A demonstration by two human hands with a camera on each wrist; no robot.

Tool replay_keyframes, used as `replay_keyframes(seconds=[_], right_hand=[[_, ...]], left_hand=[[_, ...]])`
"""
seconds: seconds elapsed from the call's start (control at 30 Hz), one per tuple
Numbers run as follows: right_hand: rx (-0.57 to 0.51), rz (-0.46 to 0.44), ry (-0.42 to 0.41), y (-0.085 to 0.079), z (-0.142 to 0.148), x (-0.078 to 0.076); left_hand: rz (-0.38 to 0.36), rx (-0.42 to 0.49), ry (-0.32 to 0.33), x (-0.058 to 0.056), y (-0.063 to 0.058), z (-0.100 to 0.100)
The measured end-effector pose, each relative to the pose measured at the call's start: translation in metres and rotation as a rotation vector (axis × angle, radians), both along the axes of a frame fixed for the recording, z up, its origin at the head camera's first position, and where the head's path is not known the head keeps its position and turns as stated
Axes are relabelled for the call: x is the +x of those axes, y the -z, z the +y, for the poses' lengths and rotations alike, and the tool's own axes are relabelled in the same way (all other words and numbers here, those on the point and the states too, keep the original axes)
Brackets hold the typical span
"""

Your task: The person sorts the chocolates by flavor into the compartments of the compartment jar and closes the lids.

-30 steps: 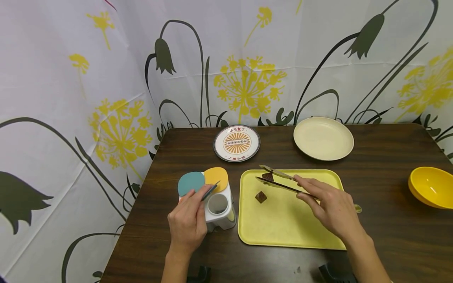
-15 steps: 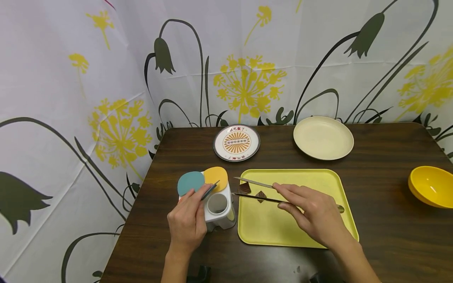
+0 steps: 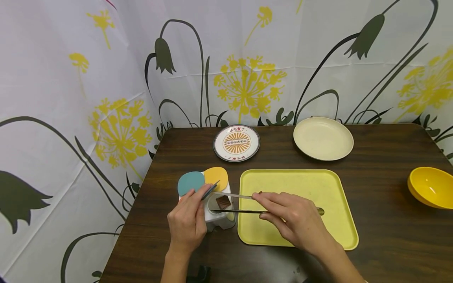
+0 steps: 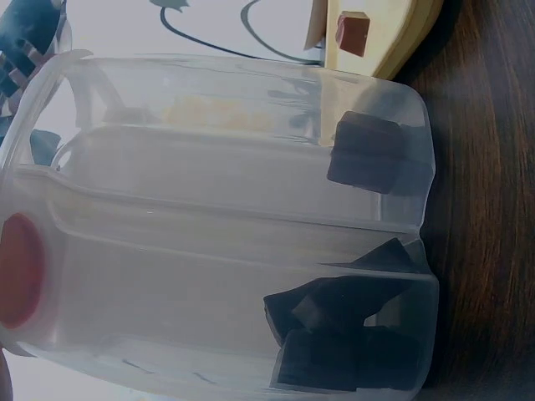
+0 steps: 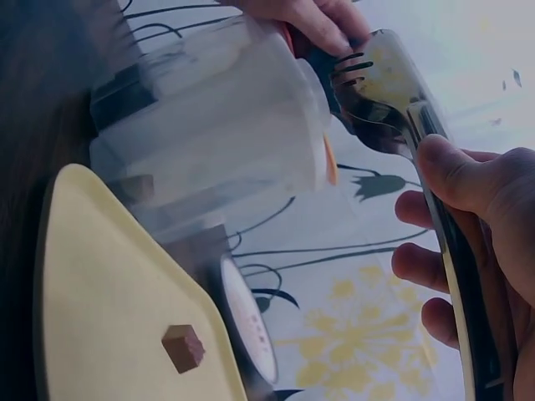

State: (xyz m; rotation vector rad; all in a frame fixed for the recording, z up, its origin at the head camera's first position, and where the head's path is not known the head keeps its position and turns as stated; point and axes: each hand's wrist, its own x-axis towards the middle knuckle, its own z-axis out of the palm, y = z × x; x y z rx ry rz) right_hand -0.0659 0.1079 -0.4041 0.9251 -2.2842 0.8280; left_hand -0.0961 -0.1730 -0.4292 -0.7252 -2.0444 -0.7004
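Observation:
My left hand (image 3: pixel 187 220) pinches a raised blue-grey lid (image 3: pixel 211 190) on the clear container (image 3: pixel 221 225). In my right hand (image 3: pixel 293 218) I hold metal tongs (image 3: pixel 244 211), their arms spread over the container's uncovered compartment. One tip is fork-shaped in the right wrist view. Between the arms in the head view shows a brown chocolate-like cube (image 3: pixel 223 202). The left wrist view shows one dark cube (image 4: pixel 365 153) at the bottom of a compartment and several dark cubes (image 4: pixel 334 326) in the neighbouring one. Another brown cube (image 5: pixel 182 347) lies on the yellow tray (image 3: pixel 283 179), mostly hidden by my right hand in the head view.
Teal (image 3: pixel 191 182) and yellow lids (image 3: pixel 216 177) cover other compartments. A patterned plate (image 3: pixel 236 143) and a cream oval plate (image 3: pixel 323 138) stand at the back of the table. Far right is a yellow bowl (image 3: pixel 432 187). A flowered curtain (image 3: pixel 226 59) hangs behind.
My right hand has carried the tongs and a brown cube left from the tray to over the container; the tongs are now spread apart there. My left hand has stayed still.

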Motion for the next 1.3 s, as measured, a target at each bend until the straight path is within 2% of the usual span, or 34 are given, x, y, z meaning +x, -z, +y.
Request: replay_keyframes(seconds=[0.13, 0.5, 1.3], right_hand=[[0.009, -0.014, 0.007, 0.0023, -0.0022, 0.0008], [0.007, 0.017, -0.013, 0.0054, -0.0058, -0.0001], [0.050, -0.035, -0.019, 0.0075, -0.0018, 0.0001]], left_hand=[[-0.011, 0.000, 0.002, 0.0001, 0.0002, -0.0005], [-0.020, -0.002, -0.002, 0.0005, -0.0013, -0.0007], [-0.027, 0.001, -0.005, 0.0007, -0.0015, 0.0000]])
